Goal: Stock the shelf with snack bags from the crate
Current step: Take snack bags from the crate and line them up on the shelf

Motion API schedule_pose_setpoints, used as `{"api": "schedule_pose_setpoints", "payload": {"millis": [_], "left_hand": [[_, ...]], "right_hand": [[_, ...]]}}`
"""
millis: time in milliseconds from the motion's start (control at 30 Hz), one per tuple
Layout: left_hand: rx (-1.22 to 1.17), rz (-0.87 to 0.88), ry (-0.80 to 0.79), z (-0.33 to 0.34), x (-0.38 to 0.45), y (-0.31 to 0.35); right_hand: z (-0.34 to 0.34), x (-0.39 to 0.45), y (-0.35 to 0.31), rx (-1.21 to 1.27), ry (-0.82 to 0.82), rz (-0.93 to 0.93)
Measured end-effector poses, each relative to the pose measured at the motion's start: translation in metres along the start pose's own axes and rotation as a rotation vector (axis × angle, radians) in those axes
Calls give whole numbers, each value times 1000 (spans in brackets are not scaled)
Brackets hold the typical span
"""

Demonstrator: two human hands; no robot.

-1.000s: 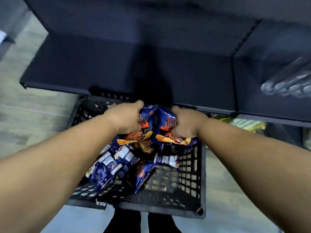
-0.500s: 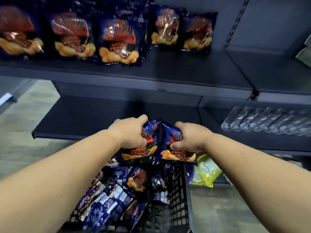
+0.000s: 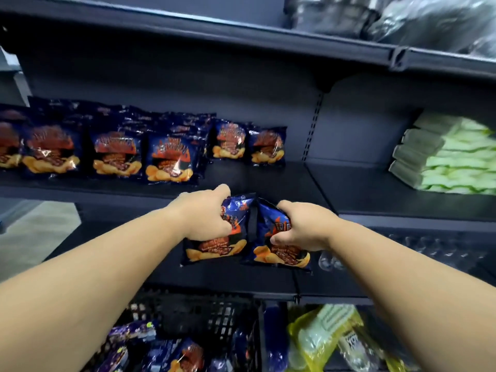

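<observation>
- We cannot read the print on most of the packaging; motion blur smears the shelf goods, and only fragments of lettering show on the two bags in our hands.
- Our left hand (image 3: 208, 214) grips a glossy dark-blue snack bag with orange crisps printed on it (image 3: 214, 247), fingers curled over its upper half and hiding the logo.
- Our right hand (image 3: 300, 226) clutches a second dark-blue crisp bag (image 3: 280, 257) the same way; the two bags touch side by side, held just near of the front edge of the dark metal middle shelf (image 3: 268, 178).
- The black plastic lattice crate (image 3: 204, 315) sits low and near, cut off by the bottom border and partly hidden behind our left forearm; the blue bags (image 3: 185, 357) inside it are too blurred and overlapped to count.
- On the middle shelf a row of matching blue crisp bags (image 3: 169, 159) stands upright; we count six fronts plainly, with a seventh cut by the left border and more stacked behind in shadow.
- Bare shelf lies right of that row up to the perforated upright, and in front of the two far, rightmost bags.
- Right of the upright, a stack of pale green wrapped packs (image 3: 445, 159) runs out of view.
- Yellow-green packets (image 3: 319, 336) lie low at the right beside the crate, partly hidden by our right forearm.
- Clear plastic bottles (image 3: 328, 260) on the lower shelf are barely discernible.
- Grey wrapped bundles (image 3: 418, 20) on the top shelf are indistinct.
</observation>
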State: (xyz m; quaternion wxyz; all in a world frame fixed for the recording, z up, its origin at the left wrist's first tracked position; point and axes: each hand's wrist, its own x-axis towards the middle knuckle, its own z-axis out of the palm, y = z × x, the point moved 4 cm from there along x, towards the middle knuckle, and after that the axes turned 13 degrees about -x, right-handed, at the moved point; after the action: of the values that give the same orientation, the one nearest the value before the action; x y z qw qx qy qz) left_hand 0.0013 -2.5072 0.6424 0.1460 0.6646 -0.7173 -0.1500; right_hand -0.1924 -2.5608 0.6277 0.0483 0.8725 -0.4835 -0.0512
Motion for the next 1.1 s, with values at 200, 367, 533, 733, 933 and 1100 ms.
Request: {"api": "schedule_pose_setpoints", "payload": {"millis": [200,367,533,733,933,1100], "left_hand": [[5,-33,81,-16,28,52],[18,-62,117,-23,48,70],[113,-105,122,-33,70,62],[147,-97,154,-58,104,60],[87,-68,110,-80,139,44],[95,-85,80,-89,170,24]], "right_hand": [[-37,-1,65,-85,93,20],[-55,16,93,-80,147,-14],[-61,37,97,-186,211,7],[-72,61,101,-166,223,44],[-88,84,102,-148,224,129],[-92,106,94,-193,190,173]]}}
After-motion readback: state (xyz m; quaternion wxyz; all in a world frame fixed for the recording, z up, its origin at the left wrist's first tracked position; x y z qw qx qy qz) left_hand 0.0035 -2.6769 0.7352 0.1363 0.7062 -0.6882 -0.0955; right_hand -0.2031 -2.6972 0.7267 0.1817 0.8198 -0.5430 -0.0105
